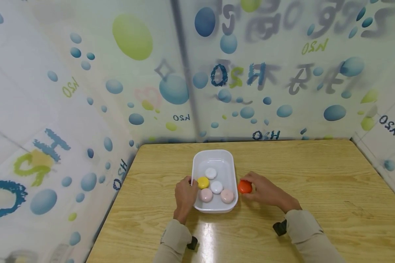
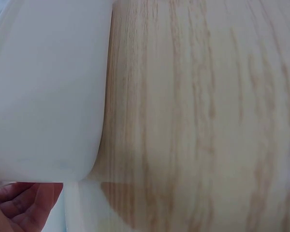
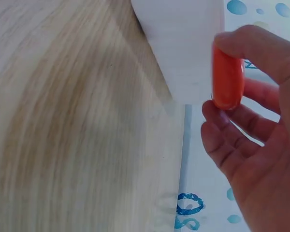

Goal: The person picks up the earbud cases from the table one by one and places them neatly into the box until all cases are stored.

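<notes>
My right hand (image 1: 261, 188) pinches a glossy orange-red disc (image 1: 245, 186) just outside the right wall of a white tray (image 1: 230, 160). In the right wrist view the thick, rounded disc (image 3: 228, 77) stands on edge, with the thumb on top and fingertips beneath. My left hand (image 1: 185, 193) grips the left rim of the tray; its curled fingers (image 2: 26, 205) show partly behind the tray wall in the left wrist view. Inside the tray lie a yellow disc (image 1: 203, 182), two white discs (image 1: 211, 173) and two pale pink discs (image 1: 227, 195).
The tray stands on a wood-grain table (image 1: 303, 164) whose far edge meets a printed wall (image 1: 283, 120). Another printed wall (image 1: 95, 153) runs along the left side. Both wrists carry small dark devices (image 1: 279, 228) below the sleeves.
</notes>
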A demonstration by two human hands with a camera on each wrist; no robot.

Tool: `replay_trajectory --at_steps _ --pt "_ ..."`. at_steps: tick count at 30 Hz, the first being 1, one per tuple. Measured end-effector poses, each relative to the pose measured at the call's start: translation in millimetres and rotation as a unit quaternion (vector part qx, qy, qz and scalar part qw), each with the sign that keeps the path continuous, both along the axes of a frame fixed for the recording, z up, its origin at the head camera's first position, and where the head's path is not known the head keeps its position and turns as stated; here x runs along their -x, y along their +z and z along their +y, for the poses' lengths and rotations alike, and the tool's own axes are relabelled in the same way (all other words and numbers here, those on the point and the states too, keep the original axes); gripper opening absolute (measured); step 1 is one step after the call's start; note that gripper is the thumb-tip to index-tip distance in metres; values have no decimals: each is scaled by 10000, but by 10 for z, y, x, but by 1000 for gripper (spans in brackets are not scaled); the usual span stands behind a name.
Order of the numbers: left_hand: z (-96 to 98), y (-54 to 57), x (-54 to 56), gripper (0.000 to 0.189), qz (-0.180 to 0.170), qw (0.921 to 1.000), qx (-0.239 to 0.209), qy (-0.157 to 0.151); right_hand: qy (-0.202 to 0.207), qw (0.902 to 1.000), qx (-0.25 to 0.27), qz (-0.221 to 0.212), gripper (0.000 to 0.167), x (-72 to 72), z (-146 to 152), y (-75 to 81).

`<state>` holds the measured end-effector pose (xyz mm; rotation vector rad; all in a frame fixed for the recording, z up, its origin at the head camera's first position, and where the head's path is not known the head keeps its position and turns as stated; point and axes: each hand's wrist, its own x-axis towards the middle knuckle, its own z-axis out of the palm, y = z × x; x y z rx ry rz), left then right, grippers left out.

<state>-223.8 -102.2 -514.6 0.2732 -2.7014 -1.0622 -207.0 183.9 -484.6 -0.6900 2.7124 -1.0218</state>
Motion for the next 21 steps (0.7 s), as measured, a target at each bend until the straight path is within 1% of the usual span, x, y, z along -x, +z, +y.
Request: replay_trajectory --at_steps 4,7,12,17,21 --pt "-1 4 -1 21 11 10000 11 3 -233 9997 12 45 50 35 -40 29" --pt "-2 0 1 21 -1 10000 24 10 -352 9992 54 202 49 67 -70 39" --pt "2 -7 -1 21 -8 10000 58 22 -509 9977 152 419 46 101 -133 69" --pt "4 -9 2 22 16 9999 96 45 -631 9967 140 482 44 126 -208 116" --pt "-1 -16 11 23 16 10000 70 41 -691 9963 81 513 47 157 -271 147"
